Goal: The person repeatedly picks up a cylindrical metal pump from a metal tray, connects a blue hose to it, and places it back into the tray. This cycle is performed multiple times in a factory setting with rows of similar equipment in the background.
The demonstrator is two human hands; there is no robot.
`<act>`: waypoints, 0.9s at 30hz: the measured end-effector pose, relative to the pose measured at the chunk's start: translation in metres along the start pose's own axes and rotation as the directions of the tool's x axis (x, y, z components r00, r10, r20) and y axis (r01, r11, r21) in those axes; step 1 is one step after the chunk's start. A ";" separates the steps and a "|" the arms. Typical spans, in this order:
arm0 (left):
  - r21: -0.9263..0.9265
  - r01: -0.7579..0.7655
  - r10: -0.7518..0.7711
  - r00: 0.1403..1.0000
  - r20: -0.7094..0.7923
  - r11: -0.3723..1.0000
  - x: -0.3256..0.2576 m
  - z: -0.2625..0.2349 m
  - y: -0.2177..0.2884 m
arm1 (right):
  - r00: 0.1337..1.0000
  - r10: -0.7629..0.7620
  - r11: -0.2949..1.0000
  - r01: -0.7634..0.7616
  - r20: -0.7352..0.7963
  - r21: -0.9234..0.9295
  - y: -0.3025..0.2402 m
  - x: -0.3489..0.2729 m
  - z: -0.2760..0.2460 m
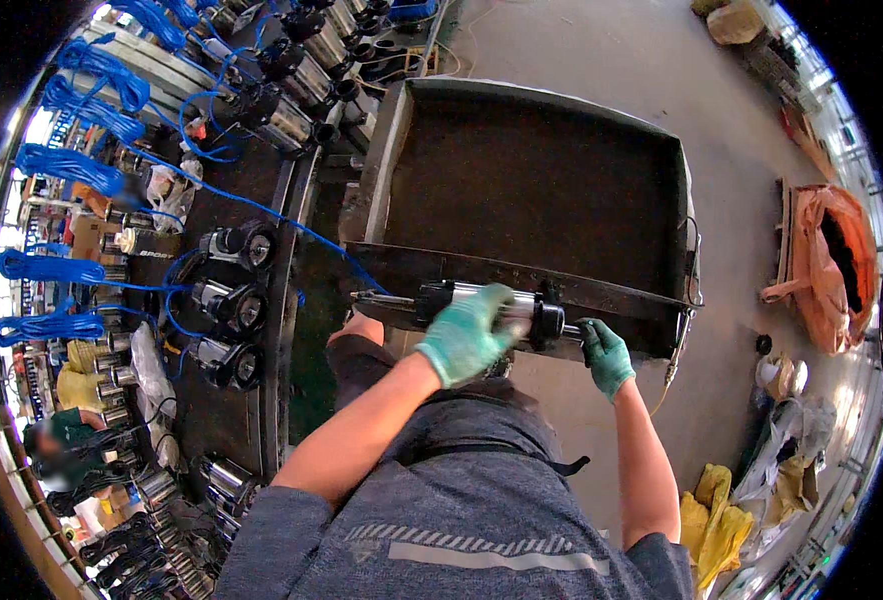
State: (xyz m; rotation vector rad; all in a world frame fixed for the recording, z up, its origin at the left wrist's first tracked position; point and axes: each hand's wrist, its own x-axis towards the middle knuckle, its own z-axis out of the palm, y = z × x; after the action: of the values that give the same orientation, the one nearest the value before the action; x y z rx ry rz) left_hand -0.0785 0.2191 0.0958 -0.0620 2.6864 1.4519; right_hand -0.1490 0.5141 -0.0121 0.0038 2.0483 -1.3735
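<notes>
Both gloved hands, left hand (466, 335) and right hand (606, 355), apparently grip pump (521, 310).

An orange sack (833, 262) stands at right; a brown cardboard box (88, 236) sits far left

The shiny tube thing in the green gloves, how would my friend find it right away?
Look for the big dark metal tray in the middle. On its near rim lies a silver cylinder pump with black ends, gripped by the left hand and touched at its end by the right hand. The similar pumps on the bench at left have blue cables; nobody holds them.
</notes>
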 end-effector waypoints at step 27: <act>-0.275 0.647 -0.683 0.729 -0.052 0.712 -0.040 -0.091 -0.224 | 0.820 -0.522 0.356 0.460 0.235 -0.814 -0.003 0.003 -0.020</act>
State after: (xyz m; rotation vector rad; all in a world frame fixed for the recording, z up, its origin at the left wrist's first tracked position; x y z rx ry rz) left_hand -0.0265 0.0199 -0.0374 -1.0854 2.1614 1.5166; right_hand -0.1628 0.5281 -0.0065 -1.1160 2.7028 -0.4546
